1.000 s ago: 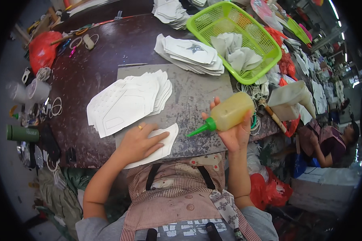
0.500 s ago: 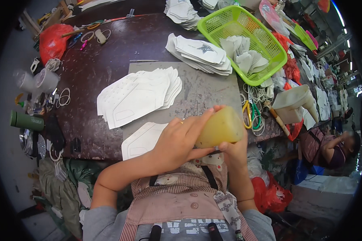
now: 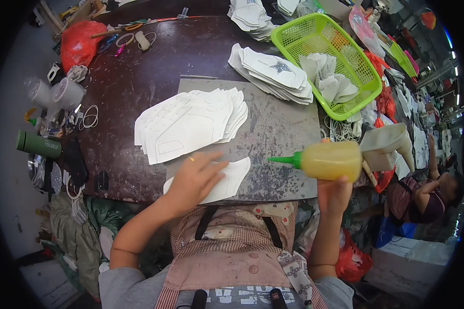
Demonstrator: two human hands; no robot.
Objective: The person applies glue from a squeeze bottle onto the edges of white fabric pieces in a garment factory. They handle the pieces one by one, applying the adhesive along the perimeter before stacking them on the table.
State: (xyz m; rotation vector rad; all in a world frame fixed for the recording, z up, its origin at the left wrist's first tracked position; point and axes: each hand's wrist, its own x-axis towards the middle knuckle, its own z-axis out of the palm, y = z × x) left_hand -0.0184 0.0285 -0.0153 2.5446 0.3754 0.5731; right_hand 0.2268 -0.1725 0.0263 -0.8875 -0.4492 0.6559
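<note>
right hand [image 3: 334, 193] holds yellow, green-nozzled squeeze bottle [image 3: 327, 160].

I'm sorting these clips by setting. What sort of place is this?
Probably a small factory workbench for gluing cut parts. The right hand holds a yellow squeeze bottle, the left hand presses a white cut piece, and more lie in a stack and a green basket.

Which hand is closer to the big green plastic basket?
Right. The right hand grips a yellow squeeze bottle with a green nozzle just below the green plastic basket. The left hand presses a white cut-out piece farther left.
</note>
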